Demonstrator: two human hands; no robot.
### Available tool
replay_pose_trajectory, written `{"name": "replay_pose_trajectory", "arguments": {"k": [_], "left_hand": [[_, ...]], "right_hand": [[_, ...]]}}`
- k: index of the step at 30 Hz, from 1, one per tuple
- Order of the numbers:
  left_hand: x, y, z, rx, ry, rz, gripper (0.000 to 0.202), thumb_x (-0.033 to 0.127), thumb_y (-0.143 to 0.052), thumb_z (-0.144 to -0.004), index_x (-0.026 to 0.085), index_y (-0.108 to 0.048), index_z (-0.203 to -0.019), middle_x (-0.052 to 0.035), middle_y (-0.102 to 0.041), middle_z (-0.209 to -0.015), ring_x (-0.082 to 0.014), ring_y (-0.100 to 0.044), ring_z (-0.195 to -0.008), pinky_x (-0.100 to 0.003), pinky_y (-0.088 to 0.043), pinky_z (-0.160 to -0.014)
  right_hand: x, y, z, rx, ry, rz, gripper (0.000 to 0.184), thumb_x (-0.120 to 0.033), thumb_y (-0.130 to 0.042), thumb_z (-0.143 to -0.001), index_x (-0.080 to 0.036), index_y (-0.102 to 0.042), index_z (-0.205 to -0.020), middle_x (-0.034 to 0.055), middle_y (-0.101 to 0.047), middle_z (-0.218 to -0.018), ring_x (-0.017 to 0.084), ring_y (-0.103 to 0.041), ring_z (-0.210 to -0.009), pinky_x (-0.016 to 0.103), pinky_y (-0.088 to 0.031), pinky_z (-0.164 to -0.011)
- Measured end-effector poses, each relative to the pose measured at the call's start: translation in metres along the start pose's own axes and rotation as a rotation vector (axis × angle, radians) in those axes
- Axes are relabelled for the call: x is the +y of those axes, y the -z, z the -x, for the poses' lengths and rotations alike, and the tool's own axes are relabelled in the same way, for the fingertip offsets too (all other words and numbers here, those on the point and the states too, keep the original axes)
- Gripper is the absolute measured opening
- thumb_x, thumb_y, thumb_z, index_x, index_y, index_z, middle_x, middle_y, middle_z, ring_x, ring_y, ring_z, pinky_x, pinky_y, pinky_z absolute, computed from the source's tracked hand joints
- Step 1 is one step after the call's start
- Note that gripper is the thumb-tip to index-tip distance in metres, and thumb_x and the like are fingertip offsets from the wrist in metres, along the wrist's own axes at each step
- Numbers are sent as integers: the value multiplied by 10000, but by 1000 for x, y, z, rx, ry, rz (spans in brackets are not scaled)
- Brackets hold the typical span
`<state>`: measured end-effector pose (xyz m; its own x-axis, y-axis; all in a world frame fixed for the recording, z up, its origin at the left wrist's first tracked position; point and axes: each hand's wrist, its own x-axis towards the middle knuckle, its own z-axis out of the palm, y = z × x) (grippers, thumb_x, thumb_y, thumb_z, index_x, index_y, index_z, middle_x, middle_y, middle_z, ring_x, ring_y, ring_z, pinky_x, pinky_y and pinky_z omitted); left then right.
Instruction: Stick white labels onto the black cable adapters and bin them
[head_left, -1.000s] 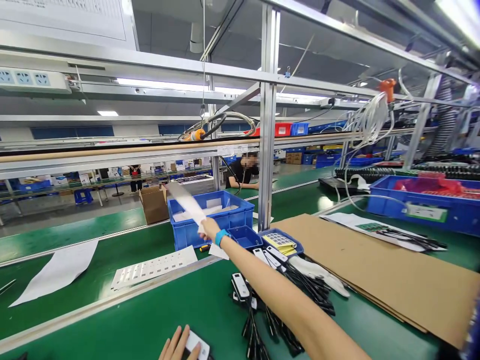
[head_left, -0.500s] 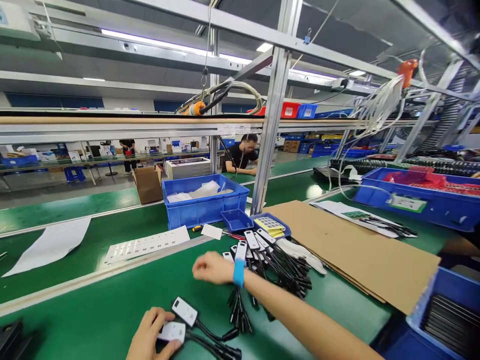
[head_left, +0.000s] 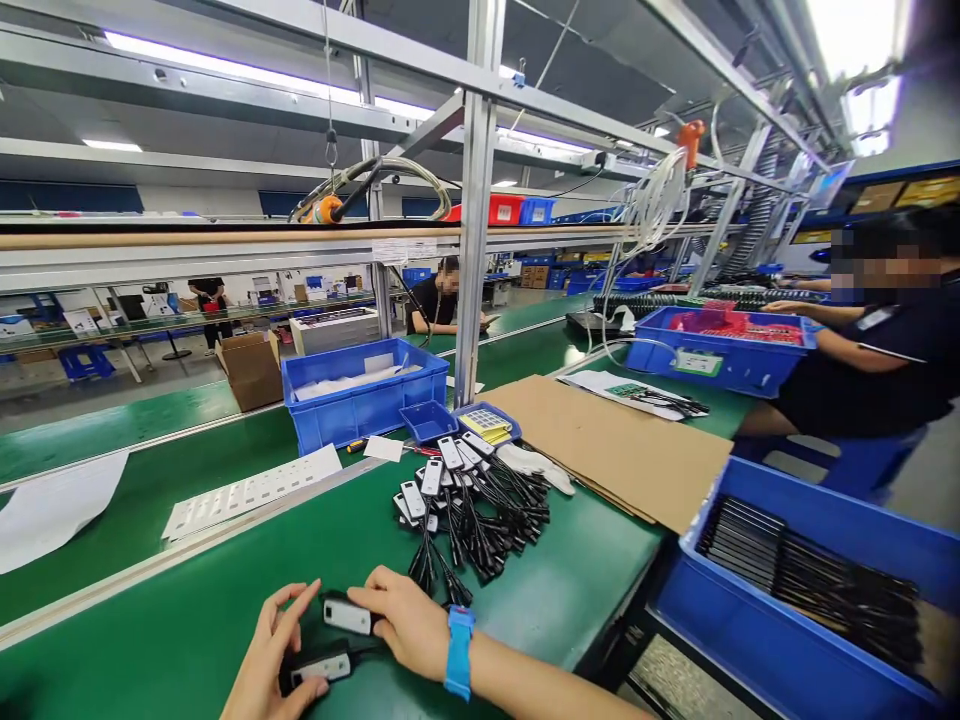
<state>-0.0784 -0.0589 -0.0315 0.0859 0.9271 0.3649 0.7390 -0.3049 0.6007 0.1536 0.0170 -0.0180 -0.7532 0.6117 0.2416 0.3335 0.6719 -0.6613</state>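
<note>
At the bottom of the head view my left hand [head_left: 271,658] grips a small black module with a white label [head_left: 315,668] on the green bench [head_left: 225,610]. My right hand [head_left: 401,622], with a blue wristband [head_left: 457,652], closes its fingers on a second white-faced module [head_left: 346,616] just above the first. A pile of like modules with black cables [head_left: 469,500] lies beyond my hands.
A large blue bin with white sheets [head_left: 364,390] stands behind, two small blue trays [head_left: 429,420] beside it. A white punched strip [head_left: 251,490] lies left. Cardboard [head_left: 607,445] lies right, and a blue crate of black parts [head_left: 802,580] sits at the bench's right end. A seated person [head_left: 877,340] works far right.
My right hand has drawn back from the pile to the near edge and closed on a module beside my left hand. The view has swung right, showing the seated person.
</note>
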Motion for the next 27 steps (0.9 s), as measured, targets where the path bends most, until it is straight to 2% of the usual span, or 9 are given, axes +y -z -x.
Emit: {"name": "replay_pose_trajectory", "arguments": {"k": [2,4,7,10,14,17,19,24,27], "left_hand": [[4,-3,-3,-27,-38,-40,452,399,-696,-757,340,-603,-1195,-86,-479,-1312,-246,-581,-984,-410,-513,-893],[11,-5,-8,-148,-58,-77,317,438,-695,-762,307,-665,-1049,-85,-508,-1292,-295,-517,-1131,-458,-460,-972],[28,-8,-21,-321,-43,-70,267,407,-689,-778,271,-648,-1003,-89,-553,-1220,-288,-505,-1156,-446,-452,-985],[46,-19,-31,-373,-56,-47,287,289,-704,-757,281,-631,-1035,-78,-515,-1277,-276,-478,-1202,-432,-421,-1024],[54,-39,-31,-373,-102,-46,340,257,-695,-753,288,-622,-1084,-85,-331,-1467,-321,-279,-1368,-498,-319,-1101],[50,-46,-26,-315,-170,-80,365,356,-697,-766,274,-624,-1114,-74,-78,-1569,-382,-49,-1424,-588,-233,-1113],[48,-45,-23,-294,-198,-92,369,372,-700,-765,268,-633,-1113,-56,6,-1579,-398,21,-1422,-618,-195,-1112],[50,-43,-22,-402,-110,7,378,342,-737,-735,272,-652,-1096,-80,-143,-1564,-363,-193,-1405,-557,-270,-1109],[52,-43,-21,-409,-76,33,399,257,-744,-708,293,-658,-1096,-71,-247,-1535,-327,-305,-1368,-498,-317,-1102]], "right_hand": [[1,4,4,-92,81,-36,520,-19,-552,-747,-269,-610,-1199,17,-635,-1070,162,-618,-913,221,-481,-819],[1,16,5,-32,47,36,414,-85,-559,-809,-251,-611,-1185,17,-660,-1032,156,-628,-875,223,-485,-789],[7,41,0,217,-353,442,254,-296,-582,-885,-135,-631,-1075,135,-642,-1011,267,-600,-959,357,-479,-823],[24,61,-6,226,-604,639,351,-389,-598,-876,-54,-642,-970,238,-617,-995,352,-594,-951,431,-482,-777],[37,67,6,182,-536,610,160,-224,-553,-870,-111,-651,-927,153,-635,-965,283,-619,-927,349,-487,-765],[30,62,27,147,-465,604,104,-178,-553,-836,-158,-646,-880,101,-633,-935,253,-613,-901,333,-478,-765],[22,56,43,104,-406,610,94,-155,-566,-819,-175,-642,-871,87,-626,-946,255,-597,-915,348,-466,-788],[15,42,64,113,-354,407,48,-175,-602,-834,-209,-635,-835,40,-625,-913,211,-590,-862,293,-437,-728],[20,40,64,88,-402,158,175,-230,-545,-888,-202,-617,-731,7,-637,-747,169,-597,-720,246,-406,-631]]}}
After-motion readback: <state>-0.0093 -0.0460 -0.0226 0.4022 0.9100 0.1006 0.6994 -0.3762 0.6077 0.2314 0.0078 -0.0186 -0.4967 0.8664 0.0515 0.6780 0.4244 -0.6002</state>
